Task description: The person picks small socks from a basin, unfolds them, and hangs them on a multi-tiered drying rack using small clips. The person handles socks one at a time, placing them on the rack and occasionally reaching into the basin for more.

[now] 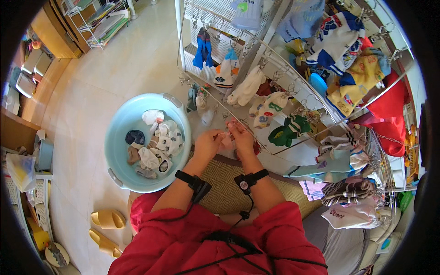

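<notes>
Between my hands is a small pink sock point(226, 141), beside the near rail of a metal clip hanger point(223, 106). My left hand point(208, 144) pinches the sock's left side. On its other side, my right hand point(241, 136) has its fingers at the sock's upper edge by a clip; the fingers partly hide the contact. From the hanger's clips hang a blue sock point(203, 51), a white sock point(245, 87), a patterned sock point(270, 109) and a green sock point(288, 130). To the left, a light blue plastic basin point(111, 137) holds several loose socks point(166, 141).
Yellow slippers point(108, 219) lie on the tiled floor below the basin. A white perforated shelf point(213, 51) stands behind the hanger. More socks point(349, 202) hang on a rack at right, with children's clothes point(357, 82) above. A woven mat point(220, 182) lies under my forearms.
</notes>
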Demonstrator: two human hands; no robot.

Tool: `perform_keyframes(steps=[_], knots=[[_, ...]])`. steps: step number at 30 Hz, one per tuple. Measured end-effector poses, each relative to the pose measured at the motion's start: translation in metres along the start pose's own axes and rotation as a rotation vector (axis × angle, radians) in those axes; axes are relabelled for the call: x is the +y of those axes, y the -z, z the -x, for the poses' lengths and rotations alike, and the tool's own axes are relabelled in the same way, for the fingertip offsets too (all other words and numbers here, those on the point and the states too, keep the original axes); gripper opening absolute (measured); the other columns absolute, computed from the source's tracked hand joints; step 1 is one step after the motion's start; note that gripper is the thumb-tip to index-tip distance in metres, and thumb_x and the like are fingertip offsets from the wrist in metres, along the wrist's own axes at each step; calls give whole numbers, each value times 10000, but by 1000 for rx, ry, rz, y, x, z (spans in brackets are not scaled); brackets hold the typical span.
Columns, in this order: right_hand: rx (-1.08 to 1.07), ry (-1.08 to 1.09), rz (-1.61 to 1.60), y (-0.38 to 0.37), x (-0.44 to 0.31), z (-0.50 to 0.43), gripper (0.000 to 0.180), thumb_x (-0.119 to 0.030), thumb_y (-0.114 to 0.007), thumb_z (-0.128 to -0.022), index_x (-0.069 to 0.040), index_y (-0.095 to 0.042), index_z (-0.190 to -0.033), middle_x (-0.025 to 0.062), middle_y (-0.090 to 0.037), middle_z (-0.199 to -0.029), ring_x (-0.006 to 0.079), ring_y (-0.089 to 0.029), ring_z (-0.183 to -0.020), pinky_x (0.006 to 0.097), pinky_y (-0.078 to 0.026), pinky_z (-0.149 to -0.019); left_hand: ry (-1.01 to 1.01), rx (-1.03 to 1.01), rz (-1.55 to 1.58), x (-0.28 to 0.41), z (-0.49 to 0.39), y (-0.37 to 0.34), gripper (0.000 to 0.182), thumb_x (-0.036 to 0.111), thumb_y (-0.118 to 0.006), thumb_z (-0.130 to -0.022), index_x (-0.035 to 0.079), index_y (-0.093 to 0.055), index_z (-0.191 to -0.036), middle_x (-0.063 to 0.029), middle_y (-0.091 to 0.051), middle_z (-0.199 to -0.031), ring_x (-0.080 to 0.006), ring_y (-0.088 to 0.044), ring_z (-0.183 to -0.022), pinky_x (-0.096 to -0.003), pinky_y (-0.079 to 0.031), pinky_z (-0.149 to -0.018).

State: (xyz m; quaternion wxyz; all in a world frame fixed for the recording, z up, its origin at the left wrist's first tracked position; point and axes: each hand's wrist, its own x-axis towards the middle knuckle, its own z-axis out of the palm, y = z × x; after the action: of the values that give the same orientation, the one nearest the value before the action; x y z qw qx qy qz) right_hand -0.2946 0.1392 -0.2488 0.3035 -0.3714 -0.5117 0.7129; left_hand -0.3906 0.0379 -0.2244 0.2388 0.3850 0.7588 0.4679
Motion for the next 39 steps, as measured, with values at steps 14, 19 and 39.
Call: perform_keyframes(steps=[14,19,39], knots=[[-193,-134,-432,7,-10,8,398,12,-632,-791,-9,-507,-1168,25,-580,-873,75,-508,-696,182,-378,-569,48,-2,63,-17,-11,-6,156,132,-622,-810,-5,-653,-880,-85,-602,-649,-126,-555,-544,-266,-444,-513],[-183,-154,-381,9,-11,14,400,23,-619,-796,-16,-493,-1173,69,-605,-970,66,-502,-694,186,-377,-580,101,-59,71,-13,-2,-6,158,134,-629,-797,-6,-652,-866,-101,-603,-642,-149,-556,-529,-279,-444,-512],[-61,-42,-188,15,5,19,144,-106,-581,-868,-42,-612,-994,41,-661,-922,40,-434,-612,171,-362,-545,82,-83,-28,-7,6,12,149,180,-620,-778,44,-654,-831,-108,-617,-636,-248,-610,-566,-338,-469,-554]])
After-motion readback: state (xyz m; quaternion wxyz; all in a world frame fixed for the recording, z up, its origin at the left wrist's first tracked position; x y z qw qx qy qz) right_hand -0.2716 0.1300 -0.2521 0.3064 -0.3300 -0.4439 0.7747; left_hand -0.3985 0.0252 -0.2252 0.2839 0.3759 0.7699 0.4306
